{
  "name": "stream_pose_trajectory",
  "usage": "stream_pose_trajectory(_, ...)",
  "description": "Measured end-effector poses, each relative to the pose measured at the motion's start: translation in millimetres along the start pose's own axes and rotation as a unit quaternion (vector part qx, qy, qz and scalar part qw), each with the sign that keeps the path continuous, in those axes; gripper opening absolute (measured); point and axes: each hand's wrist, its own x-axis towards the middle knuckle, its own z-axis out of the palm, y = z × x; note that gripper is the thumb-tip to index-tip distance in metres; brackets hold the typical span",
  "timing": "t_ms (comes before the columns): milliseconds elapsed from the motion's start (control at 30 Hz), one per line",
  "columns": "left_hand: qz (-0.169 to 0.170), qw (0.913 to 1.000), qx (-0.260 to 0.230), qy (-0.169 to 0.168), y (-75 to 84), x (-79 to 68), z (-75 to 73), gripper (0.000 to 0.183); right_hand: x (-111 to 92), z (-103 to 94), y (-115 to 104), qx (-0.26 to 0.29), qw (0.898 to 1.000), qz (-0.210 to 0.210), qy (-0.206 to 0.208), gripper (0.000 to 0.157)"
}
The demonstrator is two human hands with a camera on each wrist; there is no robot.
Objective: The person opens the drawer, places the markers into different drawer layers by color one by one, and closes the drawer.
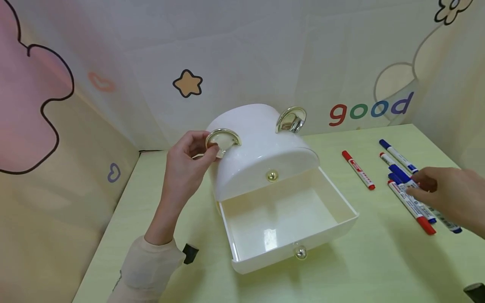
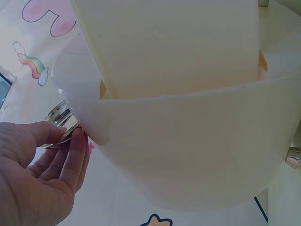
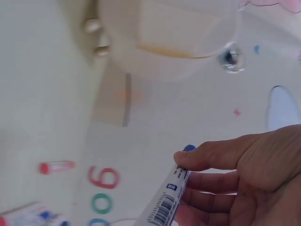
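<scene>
A white storage box with gold ear-shaped handles stands on the table, its lower drawer pulled out and bare inside. My left hand pinches the gold ear on the box's left side between thumb and fingers. In the left wrist view, the thumb lies on that ear. To the right of the box, my right hand pinches a blue-capped marker between thumb and fingers, over several other markers. The right gold ear is untouched.
Beneath and around the right hand lie red and blue markers in a loose cluster. One red marker lies apart, nearer the box. A printed cloth hangs behind the pale green table and along its sides.
</scene>
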Motion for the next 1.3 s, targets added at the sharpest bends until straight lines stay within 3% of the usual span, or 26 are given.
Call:
stream_pose_trajectory(133,0.001,1.0,0.003,-0.001,0.3,0.5,0.5,0.025,3.5,-23.0,-24.8,0.035,0.997,-0.039,0.062,0.026)
stream_pose_trajectory(267,0.001,1.0,0.001,0.0,0.2,0.3,0.4,0.024,5.4,-39.7,-49.6,0.037,0.989,-0.097,0.107,0.024)
stream_pose_trajectory(467,0.003,1.0,0.006,0.002,0.2,-0.2,0.7,0.025,6.5,-51.3,-75.1,0.037,0.976,-0.154,0.146,0.02)
stream_pose_trajectory(767,0.006,0.9999,0.011,0.007,0.2,-1.3,2.0,0.025,4.2,-59.4,-105.6,0.031,0.965,-0.205,0.163,0.025)
stream_pose_trajectory(1033,0.008,0.9999,0.01,0.006,0.6,-1.2,1.6,0.025,6.2,-66.2,-134.0,0.045,0.919,-0.339,0.198,0.034)
stream_pose_trajectory(1300,0.015,0.9998,0.009,0.004,-1.0,0.3,1.6,0.023,12.1,-51.2,-160.7,0.125,0.9,-0.397,0.125,0.035)
